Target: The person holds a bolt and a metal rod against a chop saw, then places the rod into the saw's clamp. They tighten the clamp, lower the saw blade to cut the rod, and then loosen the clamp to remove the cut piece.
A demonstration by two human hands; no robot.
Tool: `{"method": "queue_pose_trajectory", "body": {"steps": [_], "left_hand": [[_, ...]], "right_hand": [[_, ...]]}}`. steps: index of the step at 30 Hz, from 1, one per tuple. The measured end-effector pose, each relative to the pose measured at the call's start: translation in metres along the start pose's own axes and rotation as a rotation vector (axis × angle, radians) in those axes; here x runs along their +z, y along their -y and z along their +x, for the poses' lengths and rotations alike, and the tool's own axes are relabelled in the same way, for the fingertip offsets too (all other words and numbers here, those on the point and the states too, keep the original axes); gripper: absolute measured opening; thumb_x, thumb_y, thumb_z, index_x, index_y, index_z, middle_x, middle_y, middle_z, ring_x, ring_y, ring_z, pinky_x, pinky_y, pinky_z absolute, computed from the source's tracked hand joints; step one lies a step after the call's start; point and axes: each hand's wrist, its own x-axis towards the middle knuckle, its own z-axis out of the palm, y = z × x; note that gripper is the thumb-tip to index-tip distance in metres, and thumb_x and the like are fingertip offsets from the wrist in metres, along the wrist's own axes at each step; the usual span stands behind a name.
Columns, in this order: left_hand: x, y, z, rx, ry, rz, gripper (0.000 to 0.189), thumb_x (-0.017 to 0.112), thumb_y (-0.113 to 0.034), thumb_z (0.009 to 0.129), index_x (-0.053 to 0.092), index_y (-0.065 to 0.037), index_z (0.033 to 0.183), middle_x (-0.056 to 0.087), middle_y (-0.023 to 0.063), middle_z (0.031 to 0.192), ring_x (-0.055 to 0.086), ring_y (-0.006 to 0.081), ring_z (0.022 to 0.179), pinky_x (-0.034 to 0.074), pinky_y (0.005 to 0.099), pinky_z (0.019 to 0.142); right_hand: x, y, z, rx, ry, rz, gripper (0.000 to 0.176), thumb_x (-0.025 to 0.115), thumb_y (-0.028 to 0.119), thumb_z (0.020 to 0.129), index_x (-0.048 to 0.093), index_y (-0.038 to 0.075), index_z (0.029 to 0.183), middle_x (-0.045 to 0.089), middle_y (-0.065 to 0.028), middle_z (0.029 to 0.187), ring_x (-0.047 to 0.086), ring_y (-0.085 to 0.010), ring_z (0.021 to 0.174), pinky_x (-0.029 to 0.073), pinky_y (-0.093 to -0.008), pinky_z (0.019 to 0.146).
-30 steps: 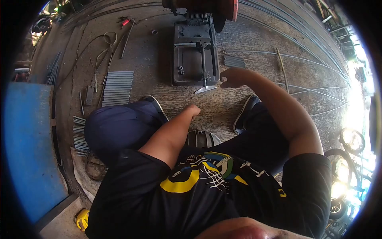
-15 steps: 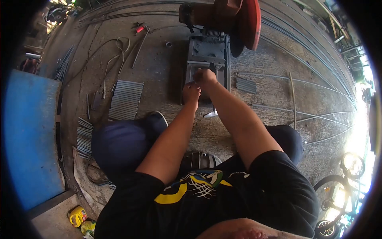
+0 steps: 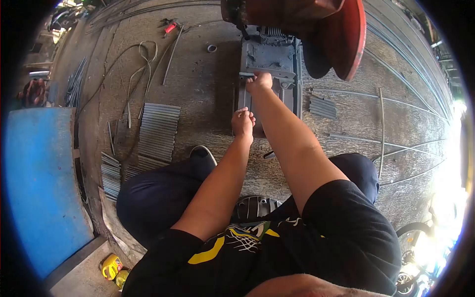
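In the head view a cut-off saw stands on the floor before me, its red blade guard (image 3: 357, 39) raised over a dark disc (image 3: 321, 59). A thin metal rod (image 3: 243, 74) lies crosswise on the saw's grey base (image 3: 269, 55). My right hand (image 3: 261, 83) is closed at the left part of this rod, fingers partly hidden. Nearer to me, my left hand (image 3: 243, 123) hovers at the base's near left edge with curled fingers; what it holds, if anything, does not show.
Cut metal rods (image 3: 159, 129) lie in a row at left, with more short pieces (image 3: 322, 107) to the right of the saw. Long rods (image 3: 396, 96) cross the floor at right. A blue panel (image 3: 42, 183) stands at far left. A red-handled tool (image 3: 170, 27) lies beyond.
My hands have moved apart: the right reaches forward to the crosswise rod, while the left stays nearer to me. The camera view has shifted, and the saw appears larger and further right.
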Motion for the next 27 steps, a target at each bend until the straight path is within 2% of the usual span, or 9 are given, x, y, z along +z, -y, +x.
{"method": "queue_pose_trajectory", "body": {"steps": [4, 7, 9, 10, 15, 20, 24, 26, 27], "left_hand": [[-0.007, 0.0, 0.004, -0.053, -0.019, -0.007, 0.018, 0.051, -0.01, 0.089, 0.057, -0.006, 0.106, 0.057, 0.0023, 0.076, 0.054, 0.0101, 0.06, 0.045, 0.0227, 0.052], [-0.012, 0.0, 0.003, -0.095, -0.036, -0.026, 0.017, 0.051, -0.011, 0.09, 0.057, -0.007, 0.105, 0.057, 0.0015, 0.075, 0.054, 0.01, 0.06, 0.045, 0.0231, 0.052], [-0.016, -0.002, 0.002, -0.093, -0.022, -0.023, 0.014, 0.052, -0.011, 0.09, 0.057, -0.007, 0.103, 0.057, 0.0014, 0.074, 0.054, 0.0099, 0.059, 0.044, 0.0231, 0.052], [-0.017, -0.003, 0.004, -0.089, -0.024, -0.025, 0.014, 0.052, -0.011, 0.09, 0.057, -0.007, 0.103, 0.057, 0.0014, 0.074, 0.054, 0.0099, 0.059, 0.044, 0.0231, 0.052], [-0.026, -0.007, 0.01, 0.005, -0.051, -0.071, 0.011, 0.053, -0.009, 0.091, 0.056, -0.008, 0.101, 0.056, 0.002, 0.073, 0.053, 0.0102, 0.058, 0.043, 0.0235, 0.051], [-0.029, -0.034, 0.008, 0.041, -0.016, -0.204, 0.017, 0.053, -0.008, 0.09, 0.055, -0.009, 0.108, 0.056, 0.0022, 0.079, 0.052, 0.0097, 0.061, 0.042, 0.0232, 0.051], [-0.021, -0.063, 0.021, 0.434, 0.228, -0.114, 0.022, 0.05, -0.011, 0.092, 0.054, -0.008, 0.113, 0.058, 0.0061, 0.099, 0.058, 0.0143, 0.084, 0.048, 0.029, 0.07], [-0.016, -0.096, -0.005, 0.291, 0.401, -0.506, 0.027, 0.044, -0.023, 0.097, 0.054, -0.007, 0.117, 0.057, 0.0101, 0.115, 0.056, 0.02, 0.107, 0.042, 0.0365, 0.094], [-0.014, -0.109, -0.019, 0.301, 0.422, -0.511, 0.027, 0.044, -0.023, 0.097, 0.054, -0.007, 0.117, 0.057, 0.0101, 0.115, 0.056, 0.02, 0.107, 0.042, 0.0365, 0.094]], "right_hand": [[0.0, -0.004, -0.001, -0.033, -0.013, -0.049, 0.025, 0.047, 0.006, 0.085, 0.055, 0.001, 0.109, 0.051, -0.0103, 0.103, 0.05, -0.0216, 0.087, 0.043, -0.0321, 0.069], [0.001, -0.009, 0.004, -0.066, -0.014, 0.072, 0.01, 0.05, 0.008, 0.084, 0.057, 0.007, 0.091, 0.06, -0.0043, 0.091, 0.049, -0.0134, 0.068, 0.035, -0.0249, 0.051], [0.0, -0.007, 0.0, -0.047, -0.1, 0.051, 0.022, 0.054, 0.017, 0.092, 0.056, 0.006, 0.11, 0.057, -0.0051, 0.111, 0.054, -0.0196, 0.1, 0.048, -0.0346, 0.072], [-0.002, -0.004, -0.002, -0.036, -0.081, -0.053, 0.022, 0.053, 0.02, 0.094, 0.055, 0.007, 0.112, 0.059, -0.0031, 0.109, 0.055, -0.0152, 0.103, 0.05, -0.0321, 0.076], [-0.002, -0.021, 0.019, 0.048, 0.147, 0.06, 0.017, 0.05, 0.013, 0.095, 0.052, 0.004, 0.11, 0.057, -0.007, 0.105, 0.056, -0.0229, 0.096, 0.054, -0.0391, 0.079], [0.006, -0.047, -0.054, 0.152, 0.335, 0.065, 0.015, 0.05, 0.002, 0.093, 0.049, -0.001, 0.108, 0.054, -0.0126, 0.102, 0.058, -0.0264, 0.091, 0.057, -0.0403, 0.08], [0.006, -0.061, -0.151, 0.108, 0.478, -0.103, 0.004, 0.051, -0.001, 0.092, 0.051, -0.004, 0.095, 0.054, -0.0136, 0.091, 0.06, -0.0277, 0.085, 0.058, -0.036, 0.085], [0.002, -0.055, -0.19, 0.089, 0.556, -0.134, 0.004, 0.051, 0.0, 0.092, 0.051, -0.004, 0.094, 0.055, -0.0126, 0.09, 0.06, -0.0269, 0.086, 0.058, -0.0352, 0.085], [-0.001, -0.051, -0.207, 0.082, 0.615, -0.167, 0.004, 0.052, 0.0, 0.092, 0.052, -0.003, 0.094, 0.055, -0.0116, 0.089, 0.061, -0.026, 0.086, 0.058, -0.0344, 0.085]]}}
